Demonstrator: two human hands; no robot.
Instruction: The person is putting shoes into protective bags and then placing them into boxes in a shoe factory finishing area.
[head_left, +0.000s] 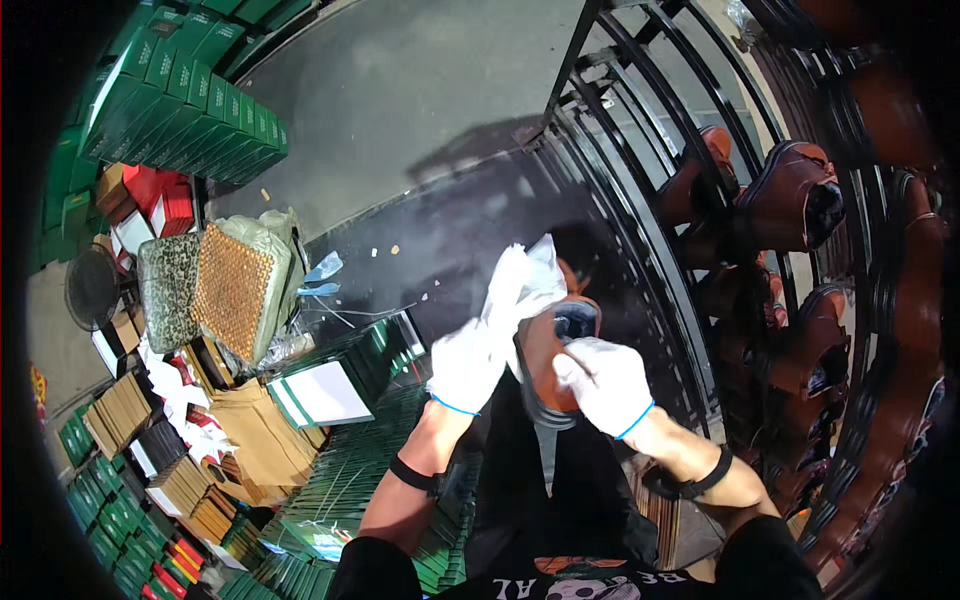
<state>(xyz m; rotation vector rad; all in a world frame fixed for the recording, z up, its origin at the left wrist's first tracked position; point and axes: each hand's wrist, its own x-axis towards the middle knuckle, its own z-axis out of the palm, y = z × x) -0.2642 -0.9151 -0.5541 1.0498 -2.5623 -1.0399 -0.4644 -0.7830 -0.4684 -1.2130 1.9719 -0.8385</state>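
The person holds a brown shoe in front of the chest, between 2 gloved hands. Its long axis runs roughly up and down in the view, opening at the far end. The right hand wraps the shoe's right side, fingers curled on it. The left hand sits just left of the shoe, fingers pinching crumpled white paper that rises beside the opening. A dark rack with more shoes stands right; green boxes stack left.

Both gloved hands, left and right, hold a brown shoe, the left seemingly pressing white paper into it.
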